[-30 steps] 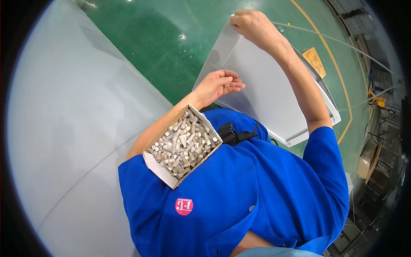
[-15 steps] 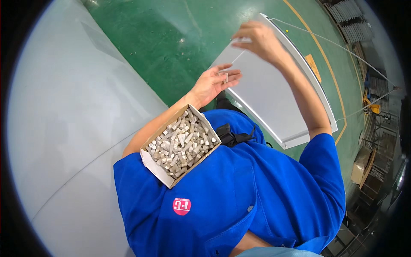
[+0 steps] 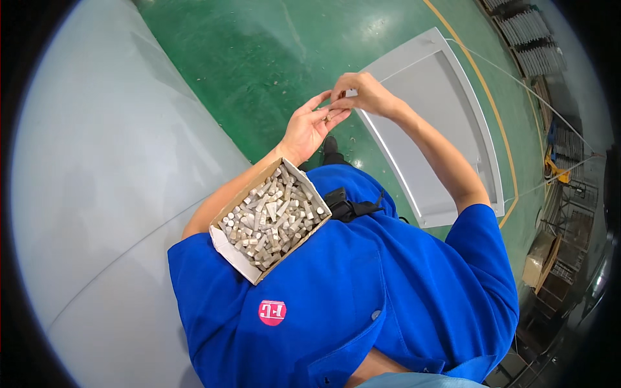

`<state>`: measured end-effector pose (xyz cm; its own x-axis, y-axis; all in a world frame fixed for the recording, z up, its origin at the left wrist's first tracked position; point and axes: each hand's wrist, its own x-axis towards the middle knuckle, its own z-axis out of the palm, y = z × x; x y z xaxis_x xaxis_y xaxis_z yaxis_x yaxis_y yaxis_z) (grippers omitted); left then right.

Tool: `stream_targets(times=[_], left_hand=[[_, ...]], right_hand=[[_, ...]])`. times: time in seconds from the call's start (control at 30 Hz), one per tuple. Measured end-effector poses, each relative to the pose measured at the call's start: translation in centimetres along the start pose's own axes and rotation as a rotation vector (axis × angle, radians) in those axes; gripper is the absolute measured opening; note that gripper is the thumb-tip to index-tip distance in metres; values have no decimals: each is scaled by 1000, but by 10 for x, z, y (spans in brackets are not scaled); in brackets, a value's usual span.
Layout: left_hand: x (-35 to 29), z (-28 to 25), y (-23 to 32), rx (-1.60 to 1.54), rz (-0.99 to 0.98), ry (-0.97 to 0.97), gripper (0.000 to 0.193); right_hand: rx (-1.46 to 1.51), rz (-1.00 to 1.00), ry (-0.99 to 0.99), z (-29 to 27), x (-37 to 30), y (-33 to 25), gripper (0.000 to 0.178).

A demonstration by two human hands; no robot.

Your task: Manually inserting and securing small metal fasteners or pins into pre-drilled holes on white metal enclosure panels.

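Observation:
My left hand (image 3: 305,131) is held palm up with its fingers stretched forward. A small pale plug (image 3: 328,119) shows between its fingers, partly hidden. My right hand (image 3: 367,95) meets the left fingertips from the right, thumb and fingers pinched together; what lies in the pinch is hidden. Resting on my left forearm, against my chest, is an open cardboard box (image 3: 236,258) heaped with small tapered whitish-grey plugs (image 3: 275,213). Beyond my right forearm is a large grey panel (image 3: 427,116) with a raised rim, clear of both hands.
A big smooth light-grey surface (image 3: 110,174) fills the left side, close to my left arm. Thin cords (image 3: 517,74) run from the panel toward the right. Green floor (image 3: 259,64) with a yellow line (image 3: 488,97) lies below. Stacked racks (image 3: 530,39) and a cardboard carton (image 3: 540,258) stand at right.
My right hand has come down and left from above the panel to the left fingertips. The panel has turned, so its recessed side and rim now show. The box stays on my left forearm.

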<state>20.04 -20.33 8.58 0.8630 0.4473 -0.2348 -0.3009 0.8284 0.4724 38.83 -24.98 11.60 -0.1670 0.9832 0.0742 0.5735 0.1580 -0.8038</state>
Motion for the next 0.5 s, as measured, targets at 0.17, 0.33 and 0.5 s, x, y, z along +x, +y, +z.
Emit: stream_targets(times=[0.17, 0.33, 0.5], left_hand=[[0, 0, 2, -45, 53, -7, 47], [-1, 7, 3, 2, 30, -18, 48], [-2, 11, 5, 132, 26, 87, 47]], right_hand=[[-142, -74, -53, 0, 7, -12, 13], [73, 24, -41, -1, 9, 4, 11], [-287, 273, -131, -32, 2, 81, 10]])
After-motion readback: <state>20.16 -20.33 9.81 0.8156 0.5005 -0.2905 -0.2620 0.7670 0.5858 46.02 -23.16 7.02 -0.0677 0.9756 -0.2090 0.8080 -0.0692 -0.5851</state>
